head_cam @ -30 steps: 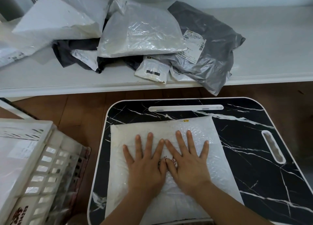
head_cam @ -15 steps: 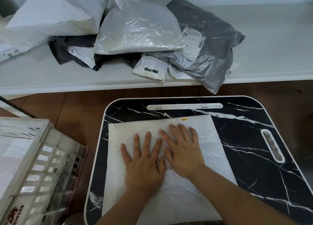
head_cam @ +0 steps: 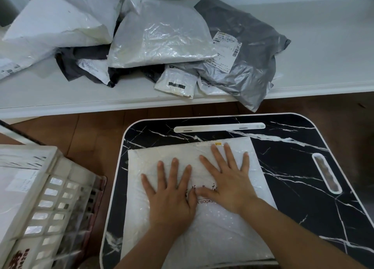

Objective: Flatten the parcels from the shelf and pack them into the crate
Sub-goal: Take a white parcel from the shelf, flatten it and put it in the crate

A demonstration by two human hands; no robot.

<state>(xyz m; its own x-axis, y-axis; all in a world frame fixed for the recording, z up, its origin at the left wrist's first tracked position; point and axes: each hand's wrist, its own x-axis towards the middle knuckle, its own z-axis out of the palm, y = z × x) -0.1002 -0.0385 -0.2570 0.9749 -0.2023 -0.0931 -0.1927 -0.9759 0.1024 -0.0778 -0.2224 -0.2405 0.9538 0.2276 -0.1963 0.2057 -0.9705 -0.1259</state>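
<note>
A white bubble-mailer parcel [head_cam: 212, 234] lies flat on a black marble-pattern lap table [head_cam: 299, 187]. My left hand [head_cam: 172, 193] presses palm-down on the parcel's middle, fingers spread and straight. My right hand [head_cam: 228, 179] presses beside it, fingers spread and reaching toward the parcel's far edge. The white plastic crate [head_cam: 50, 208] stands on the floor to the left, with a white parcel lying in it. On the white shelf [head_cam: 323, 56] behind sits a heap of parcels: a shiny white one [head_cam: 159, 36], a grey one [head_cam: 249, 66] and a large white one [head_cam: 52, 28].
Wooden floor [head_cam: 81, 131] shows between the shelf, the crate and the lap table. A small white packet [head_cam: 176, 84] and a dark bag [head_cam: 81, 66] lie at the shelf's front. The lap table has a white slot [head_cam: 218, 127] at its far edge and an oval cutout [head_cam: 325, 173] on the right.
My right hand has slid forward and to the right across the parcel, away from my left hand. My left hand has stayed pressed in place.
</note>
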